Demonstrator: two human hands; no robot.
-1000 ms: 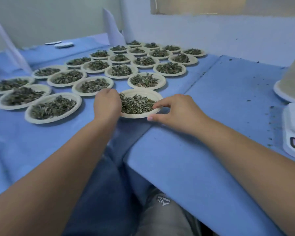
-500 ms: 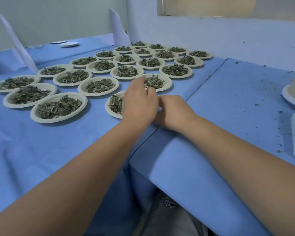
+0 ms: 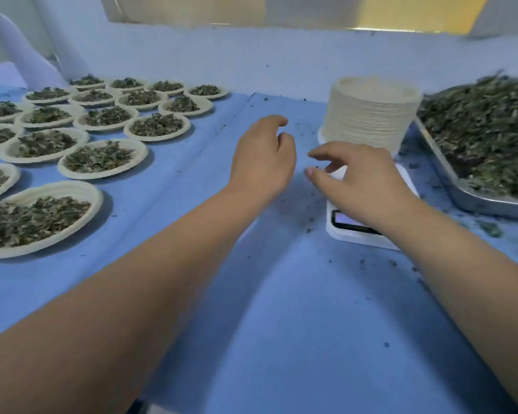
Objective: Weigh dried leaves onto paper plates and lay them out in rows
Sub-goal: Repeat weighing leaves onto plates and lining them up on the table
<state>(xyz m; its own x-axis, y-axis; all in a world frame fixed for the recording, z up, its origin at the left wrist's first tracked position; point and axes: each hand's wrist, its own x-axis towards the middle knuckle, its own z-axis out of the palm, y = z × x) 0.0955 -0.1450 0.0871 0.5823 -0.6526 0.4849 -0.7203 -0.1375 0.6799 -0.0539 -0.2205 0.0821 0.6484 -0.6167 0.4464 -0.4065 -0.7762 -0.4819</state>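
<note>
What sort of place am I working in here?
Probably a small sample-prep workroom for dried leaves: a white digital scale, a metal tray heaped with leaves, and rows of filled plates laid out on blue cloth.

Filled plates (image 3: 102,158) left, scale (image 3: 368,231) before plate stack (image 3: 371,115), leaf tray (image 3: 491,201) right.

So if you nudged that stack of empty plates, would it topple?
Probably not: the stack looks wider than tall, so it should slide or lean first. The plates seem thin and nested, so likely light; a push near the top might shift only the upper ones.
</note>
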